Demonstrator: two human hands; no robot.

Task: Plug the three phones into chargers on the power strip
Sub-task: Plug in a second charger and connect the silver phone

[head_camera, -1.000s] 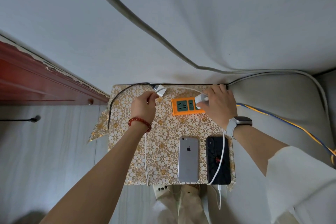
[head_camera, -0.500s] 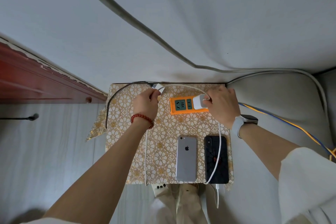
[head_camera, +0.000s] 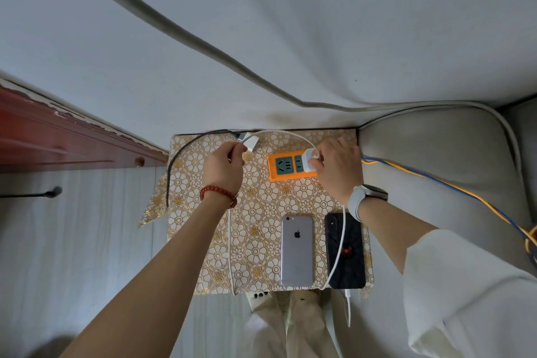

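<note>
An orange power strip (head_camera: 283, 176) with green sockets lies at the back of a small table (head_camera: 261, 206) covered in a gold flower-pattern cloth. My right hand (head_camera: 338, 170) grips a white charger (head_camera: 308, 160) pressed onto the strip's right socket. My left hand (head_camera: 225, 167) holds a second white charger (head_camera: 250, 141) at the back left, apart from the strip. A silver phone (head_camera: 297, 250) and a black phone (head_camera: 347, 250) lie face down at the front right. A white cable (head_camera: 338, 247) runs over the black phone. A white phone (head_camera: 257, 298) pokes out below the table's front edge.
A black braided cable (head_camera: 174, 166) curves along the table's left side. A red wooden piece of furniture (head_camera: 58, 136) stands at left, a grey cushion (head_camera: 436, 160) with blue and yellow wires (head_camera: 453, 192) at right. The white wall is right behind the table.
My right hand has brought the white charger down onto the strip's right socket. My left hand has kept its charger at the back left, shifting only slightly.
</note>
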